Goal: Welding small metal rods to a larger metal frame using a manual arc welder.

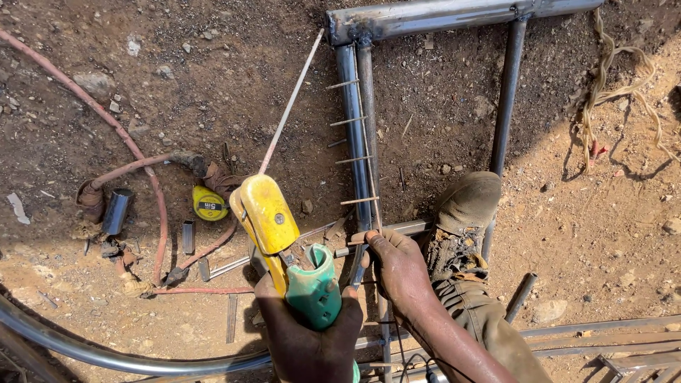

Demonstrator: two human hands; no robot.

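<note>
The left hand point(305, 340), partly cut off by the bottom edge, has its fingers wrapped tight round the green grip of a yellow-jawed electrode holder point(284, 248), whose welding rod point(291, 106) runs long and thin up and to the right, its tip close to the corner of the steel frame point(355, 120) lying on the dirt. The right hand point(397, 266) presses on the frame's upright bar beside a worn boot point(464, 213); whether its fingers pinch anything cannot be told. A round yellow tape measure point(210, 203) with a dark label lies left of the holder.
</note>
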